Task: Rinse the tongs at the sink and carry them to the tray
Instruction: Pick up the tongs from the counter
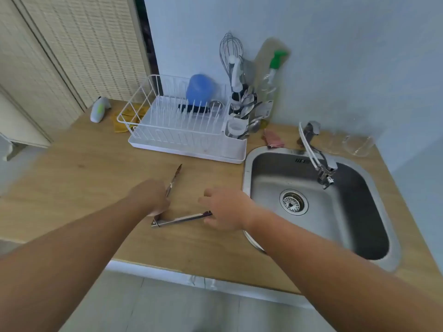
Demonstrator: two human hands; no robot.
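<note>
Metal tongs lie spread wide on the wooden counter, hinge near the front. One arm points away toward the dish rack, the other points right toward the sink. My left hand covers the far-pointing arm near the hinge and seems to grip it. My right hand pinches the tip of the right-pointing arm with thumb and fingers. The white dish rack on its drip tray stands behind the tongs. The steel sink is dry-looking and its faucet shows no running water.
A blue cup and a dark item sit in the rack, with a cutlery holder, whisk and soap bottle beside it. A pink cloth and clear glass bowls flank the faucet. A small white bottle stands at the back left.
</note>
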